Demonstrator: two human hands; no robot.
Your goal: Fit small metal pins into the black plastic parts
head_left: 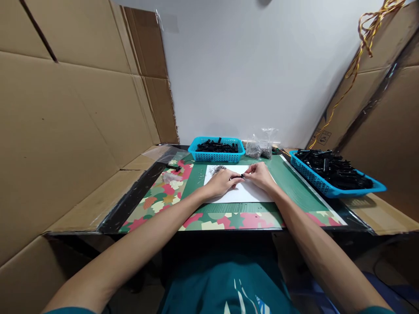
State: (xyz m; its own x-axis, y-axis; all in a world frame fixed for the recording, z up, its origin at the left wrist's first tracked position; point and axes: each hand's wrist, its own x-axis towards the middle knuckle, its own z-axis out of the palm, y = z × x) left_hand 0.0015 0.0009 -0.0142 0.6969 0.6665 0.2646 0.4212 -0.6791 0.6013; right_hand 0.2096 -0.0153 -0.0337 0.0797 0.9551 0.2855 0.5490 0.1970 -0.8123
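Both my hands meet over a white sheet (242, 194) in the middle of the table. My left hand (222, 182) and my right hand (260, 175) are closed in a pinch on a small black part (242, 175) held between their fingertips. Just behind the left hand, a little heap of tiny metal pieces (217, 169) lies on the sheet.
A blue basket (216, 156) of black parts stands at the back centre, another blue basket (330, 188) full of black parts at the right. Clear plastic bags (262, 147) sit between them. A green mat (294, 187) and patterned cover (163, 192) lie underneath. Cardboard walls flank both sides.
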